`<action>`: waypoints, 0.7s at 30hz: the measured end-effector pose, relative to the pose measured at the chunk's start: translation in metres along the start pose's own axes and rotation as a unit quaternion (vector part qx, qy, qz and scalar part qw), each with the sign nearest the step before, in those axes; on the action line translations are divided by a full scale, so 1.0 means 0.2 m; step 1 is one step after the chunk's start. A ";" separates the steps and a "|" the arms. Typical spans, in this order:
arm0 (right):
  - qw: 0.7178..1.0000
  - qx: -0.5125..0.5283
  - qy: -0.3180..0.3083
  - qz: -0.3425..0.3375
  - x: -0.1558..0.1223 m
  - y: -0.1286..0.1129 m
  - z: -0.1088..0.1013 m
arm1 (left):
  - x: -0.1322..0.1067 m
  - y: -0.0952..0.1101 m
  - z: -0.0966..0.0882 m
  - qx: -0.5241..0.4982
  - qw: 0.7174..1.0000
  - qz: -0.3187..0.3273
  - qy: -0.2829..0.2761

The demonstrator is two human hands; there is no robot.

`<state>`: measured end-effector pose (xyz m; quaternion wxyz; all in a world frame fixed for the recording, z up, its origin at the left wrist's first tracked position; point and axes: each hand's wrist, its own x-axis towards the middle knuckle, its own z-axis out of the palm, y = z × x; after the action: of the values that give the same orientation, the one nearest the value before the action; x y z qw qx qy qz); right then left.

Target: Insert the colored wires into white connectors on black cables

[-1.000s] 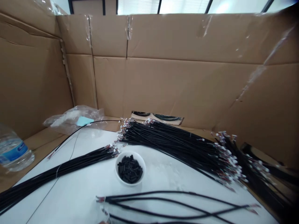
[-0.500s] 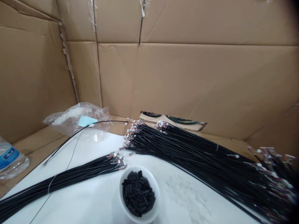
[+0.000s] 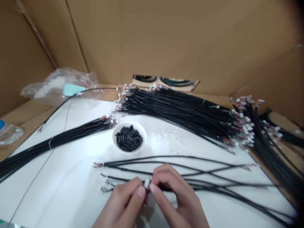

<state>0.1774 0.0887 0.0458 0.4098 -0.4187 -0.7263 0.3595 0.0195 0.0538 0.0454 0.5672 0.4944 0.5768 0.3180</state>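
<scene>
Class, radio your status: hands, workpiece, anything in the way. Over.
Left hand, right hand: pinching white-connector cable end. Loose black cables lie crossed just beyond, possibly in the way.

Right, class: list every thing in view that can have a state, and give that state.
White connector: held
Left hand: thumb and forefinger pinching the connector
Right hand: fingers bent, tips at the connector, grip unclear
Bowl: upright, holding short black pieces
Left cable bundle: tied with a band
Large cable pile: lying flat, roughly parallel
Front cables: loose, crossing one another
Plastic bag: crumpled
Bottle: cut off by the frame, cap unseen
</scene>
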 end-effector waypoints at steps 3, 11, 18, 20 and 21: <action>0.999 0.008 0.030 0.010 -0.02 0.00 0.02 | -0.02 -0.03 0.02 -0.034 0.999 -0.007 0.006; 0.998 0.019 0.007 0.052 -0.09 0.00 0.05 | -0.05 -0.11 0.08 -0.022 0.994 0.031 0.104; 0.998 0.026 -0.004 0.062 -0.09 0.01 0.06 | -0.08 -0.07 0.14 -0.042 0.968 0.023 0.247; 0.998 0.026 -0.009 0.060 -0.10 0.01 0.07 | -0.08 -0.07 0.14 -0.037 0.967 0.038 0.247; 0.998 0.026 -0.011 0.058 -0.10 0.02 0.07 | -0.08 -0.06 0.14 -0.039 0.969 0.040 0.241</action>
<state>0.1725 0.0698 0.0320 0.3906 -0.4453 -0.6956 0.4065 0.0412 0.0294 0.0348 0.4172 0.4033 0.6634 0.4724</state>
